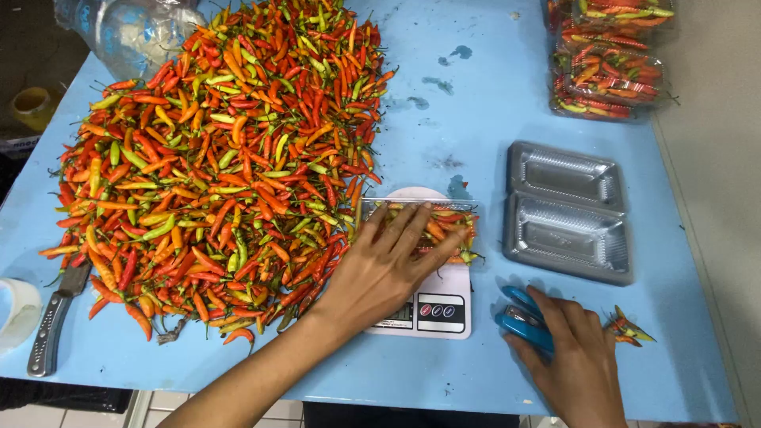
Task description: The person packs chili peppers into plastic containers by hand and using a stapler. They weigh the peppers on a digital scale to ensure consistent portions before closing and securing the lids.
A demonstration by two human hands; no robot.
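Observation:
My left hand (388,257) lies flat on a clear plastic tray of chillies (456,218), pressing its lid down as it sits on a small white kitchen scale (436,305). My right hand (575,357) grips a blue stapler (519,317) lying on the blue table (476,119), just right of the scale. A big heap of red, orange and green chillies (222,158) covers the left half of the table, touching the tray's left end.
An open empty clear tray (567,210) lies right of the scale. Filled chilli packs (610,71) are stacked at the far right corner. A knife (51,321) and a white roll (16,305) sit at the left edge, a clear bag (135,32) at the top left, loose chillies (630,329) by my right hand.

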